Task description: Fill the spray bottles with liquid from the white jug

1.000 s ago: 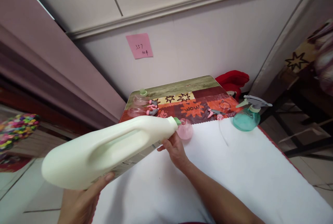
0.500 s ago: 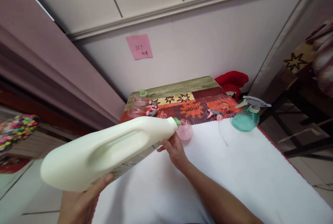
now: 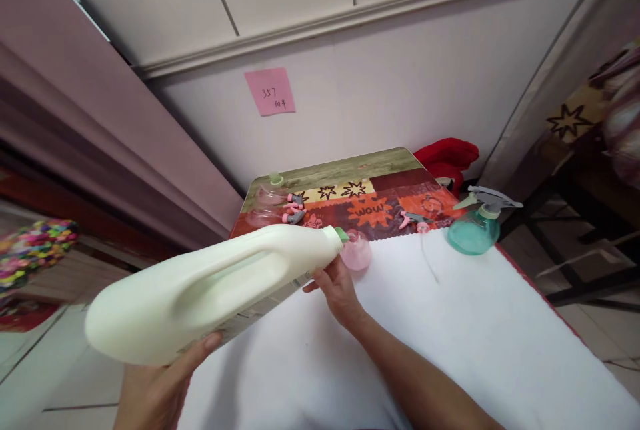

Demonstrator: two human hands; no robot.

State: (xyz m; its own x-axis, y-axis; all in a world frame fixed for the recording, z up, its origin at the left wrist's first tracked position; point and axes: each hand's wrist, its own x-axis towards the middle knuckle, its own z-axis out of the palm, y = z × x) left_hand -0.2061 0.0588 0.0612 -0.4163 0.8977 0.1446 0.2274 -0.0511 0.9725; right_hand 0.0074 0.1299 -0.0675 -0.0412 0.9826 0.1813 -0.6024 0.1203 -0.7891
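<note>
A large pale green plastic jug point(image 3: 165, 307) with a moulded handle lies tilted on its side in mid-air, its neck pointing right. My left hand point(image 3: 165, 377) grips it from below near its base. Under the neck, my right hand point(image 3: 335, 287) closes round the jug with its fingers partly hidden. The green spout point(image 3: 342, 235) meets the mouth of a headless pink spray bottle point(image 3: 358, 255), which stands upright on the white cloth. Whether liquid is flowing cannot be made out. To the right lies a grey and pink spray head point(image 3: 417, 222) with its thin tube.
A teal spray bottle point(image 3: 473, 233) with its head on stands at the right. Two clear pink spray bottles point(image 3: 265, 217) lie at the table's back left, near a green cap point(image 3: 275, 179). The patterned table point(image 3: 395, 180) is partly covered by white cloth point(image 3: 450, 330). A wall rises behind.
The jug's base and my left hand have shifted very slightly right. The spout stays at the pink bottle's mouth, and my right hand keeps its place.
</note>
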